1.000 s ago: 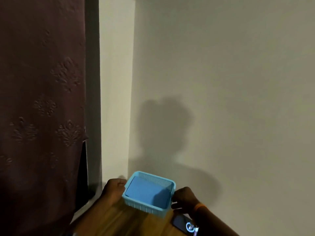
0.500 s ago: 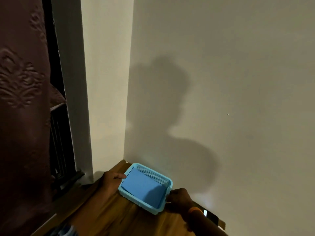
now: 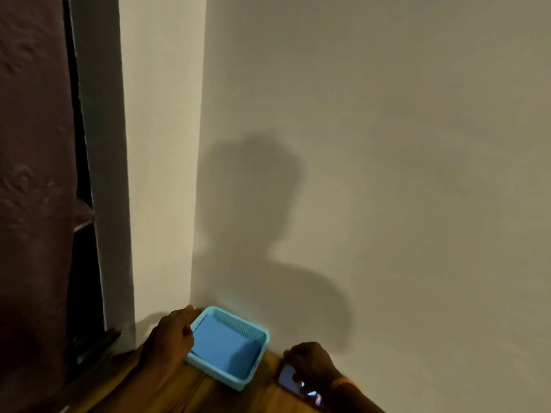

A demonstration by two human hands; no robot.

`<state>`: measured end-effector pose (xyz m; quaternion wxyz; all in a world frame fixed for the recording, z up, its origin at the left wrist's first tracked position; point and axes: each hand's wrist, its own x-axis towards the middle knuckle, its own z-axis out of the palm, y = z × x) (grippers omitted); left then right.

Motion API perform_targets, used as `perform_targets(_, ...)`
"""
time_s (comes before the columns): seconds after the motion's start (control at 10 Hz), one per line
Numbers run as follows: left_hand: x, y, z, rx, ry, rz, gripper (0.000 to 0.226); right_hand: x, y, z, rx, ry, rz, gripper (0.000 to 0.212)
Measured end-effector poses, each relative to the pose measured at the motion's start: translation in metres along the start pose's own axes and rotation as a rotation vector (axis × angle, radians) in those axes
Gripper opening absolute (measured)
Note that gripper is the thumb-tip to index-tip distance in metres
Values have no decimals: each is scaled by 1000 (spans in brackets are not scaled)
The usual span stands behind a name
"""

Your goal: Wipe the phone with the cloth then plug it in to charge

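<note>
Reaching for phone (image 3: 287,378) w/ curled right hand (image 3: 310,365), left hand (image 3: 171,332) gripping basket (image 3: 256,366) at desk (image 3: 190,394) corner; next: grab cloth (image 3: 220,347).

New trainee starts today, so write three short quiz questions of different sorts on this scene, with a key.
1. True or false: the blue cloth lies inside the basket.
2. Which hand is on the phone? A) left hand B) right hand C) neither
3. Fill in: the basket stands on the wooden ____ in the corner of the walls.

Key:
1. True; the cloth lies flat in it.
2. B; the right hand's fingers curl over the phone's near end, while the left hand rests at the basket's left rim.
3. Table.
</note>
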<state>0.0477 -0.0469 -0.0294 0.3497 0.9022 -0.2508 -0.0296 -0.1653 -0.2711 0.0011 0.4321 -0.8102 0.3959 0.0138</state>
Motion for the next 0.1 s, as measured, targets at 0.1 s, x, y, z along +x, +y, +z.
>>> perform_targets(0.1,-9,44,-29,199,103,223,53,-39,-13,-70,-39,82,-56,19)
